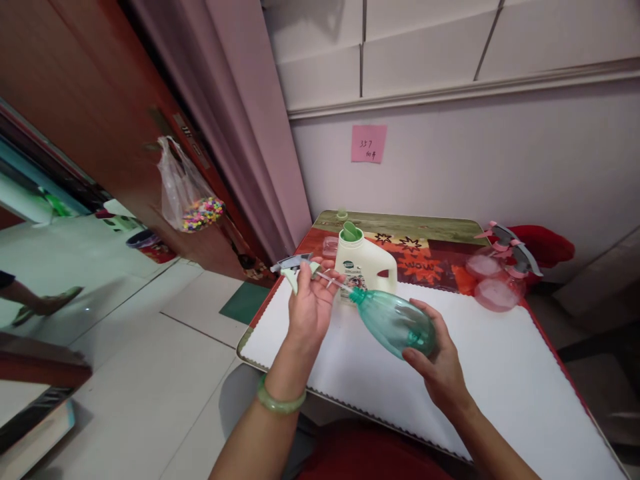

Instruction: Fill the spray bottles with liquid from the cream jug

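Note:
My left hand [311, 301] is closed on a spray nozzle [296, 268] with a pale green collar and grey trigger. A thin clear dip tube [334, 280] runs from the nozzle to the mouth of a green see-through bottle [393, 320]; whether its tip is inside the neck is hard to tell. Around the wide base of that bottle, which is tilted on its side above the table, my right hand [440, 357] is closed. Just behind stands a cream jug [367, 263] with a handle, a printed label and a green spout insert in its open neck.
White paper [500, 367] covers much of the table. Two pink spray bottles [500, 291] stand at its right, beside a red item [545, 247]. A small pale cap [342, 215] lies at the back edge. A bag of colourful beads [203, 213] hangs from the door. Someone's foot [53, 303] shows at far left.

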Demonstrator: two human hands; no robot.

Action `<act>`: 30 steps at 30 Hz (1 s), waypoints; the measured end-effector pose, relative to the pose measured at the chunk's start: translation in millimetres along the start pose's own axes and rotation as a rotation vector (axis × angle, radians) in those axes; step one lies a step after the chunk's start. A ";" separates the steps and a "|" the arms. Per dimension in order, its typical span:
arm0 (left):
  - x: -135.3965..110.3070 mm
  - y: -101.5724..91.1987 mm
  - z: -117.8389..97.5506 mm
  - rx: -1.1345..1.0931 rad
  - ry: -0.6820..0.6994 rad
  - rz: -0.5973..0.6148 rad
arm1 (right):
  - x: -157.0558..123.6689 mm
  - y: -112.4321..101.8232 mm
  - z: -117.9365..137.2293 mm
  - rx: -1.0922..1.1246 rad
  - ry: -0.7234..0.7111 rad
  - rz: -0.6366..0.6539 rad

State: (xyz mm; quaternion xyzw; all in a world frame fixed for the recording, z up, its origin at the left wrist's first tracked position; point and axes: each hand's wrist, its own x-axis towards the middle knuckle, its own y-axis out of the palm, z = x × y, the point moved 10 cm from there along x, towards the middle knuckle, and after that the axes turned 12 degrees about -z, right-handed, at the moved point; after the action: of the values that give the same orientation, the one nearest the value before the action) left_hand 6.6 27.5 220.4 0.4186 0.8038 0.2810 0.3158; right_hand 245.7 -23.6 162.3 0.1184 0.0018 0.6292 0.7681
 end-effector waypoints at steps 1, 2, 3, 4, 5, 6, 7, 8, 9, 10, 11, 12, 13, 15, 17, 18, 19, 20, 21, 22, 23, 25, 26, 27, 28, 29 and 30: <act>-5.5 3.4 7.0 0.010 -0.023 0.016 | -0.5 4.8 0.0 0.021 0.007 0.011; -11.2 6.3 14.4 0.021 -0.050 0.033 | -1.3 9.5 0.5 0.042 0.012 0.021; -16.9 8.8 21.5 0.031 -0.077 0.049 | -2.2 13.8 1.4 0.059 0.015 0.029; -22.3 10.7 27.8 0.041 -0.097 0.065 | -3.1 17.2 2.5 0.067 0.015 0.031; -27.1 12.0 32.7 0.050 -0.110 0.078 | -4.0 19.4 3.6 0.064 0.011 0.025; -30.9 12.5 35.9 0.057 -0.111 0.087 | -4.9 20.1 4.9 0.049 0.000 0.011; -33.7 12.2 37.5 0.064 -0.102 0.091 | -5.7 19.4 6.4 0.023 -0.017 -0.012; -35.4 11.3 37.9 0.070 -0.088 0.088 | -6.6 17.8 8.3 -0.006 -0.041 -0.037; -36.3 10.0 38.1 0.073 -0.078 0.082 | -7.7 15.9 10.4 -0.034 -0.071 -0.061; -36.7 8.7 38.6 0.074 -0.076 0.076 | -9.0 14.0 12.7 -0.061 -0.106 -0.082; -36.8 7.6 39.2 0.073 -0.080 0.069 | -10.4 12.7 15.0 -0.085 -0.143 -0.096; -36.8 6.9 40.0 0.072 -0.087 0.064 | -11.7 11.9 17.4 -0.109 -0.185 -0.106; -36.9 6.6 40.4 0.071 -0.091 0.061 | -12.9 11.4 20.2 -0.134 -0.231 -0.114; -37.5 7.1 40.3 0.074 -0.086 0.058 | -15.3 11.5 28.8 -0.185 -0.351 -0.132; -39.0 8.1 40.4 0.080 -0.080 0.058 | -18.3 13.0 41.4 -0.224 -0.502 -0.142; -39.9 8.6 41.0 0.078 -0.082 0.057 | -20.1 14.2 48.0 -0.243 -0.579 -0.143; -40.8 9.1 42.1 0.073 -0.090 0.057 | -21.9 15.4 54.3 -0.265 -0.653 -0.143; -41.7 9.4 43.3 0.066 -0.098 0.055 | -23.9 16.8 59.7 -0.294 -0.723 -0.141; -42.3 9.4 44.1 0.059 -0.104 0.050 | -25.9 18.2 64.1 -0.330 -0.787 -0.140; -42.8 9.3 44.8 0.055 -0.106 0.045 | -28.0 19.7 67.5 -0.371 -0.848 -0.139; -43.2 9.3 45.3 0.055 -0.105 0.039 | -30.4 21.7 69.8 -0.418 -0.906 -0.137; -43.6 9.3 46.1 0.065 -0.096 0.029 | -34.8 25.4 71.7 -0.512 -1.001 -0.140; -43.8 9.3 47.0 0.072 -0.095 0.025 | -36.2 26.7 71.6 -0.552 -1.035 -0.147; -44.0 9.1 48.2 0.077 -0.096 0.020 | -37.0 27.6 71.0 -0.584 -1.056 -0.156; -44.0 8.7 49.1 0.080 -0.095 0.013 | -37.0 28.1 70.1 -0.607 -1.066 -0.168; -44.1 8.0 49.8 0.081 -0.092 0.006 | -36.5 28.0 69.3 -0.619 -1.066 -0.180; -44.2 7.5 50.1 0.082 -0.086 0.001 | -35.9 27.6 68.5 -0.619 -1.061 -0.190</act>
State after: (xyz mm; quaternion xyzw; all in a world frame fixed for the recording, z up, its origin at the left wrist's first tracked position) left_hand 67.4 3.0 205.6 0.4432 0.8001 0.2296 0.3327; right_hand 221.9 -65.6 228.6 0.1860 -0.5521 0.3850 0.7158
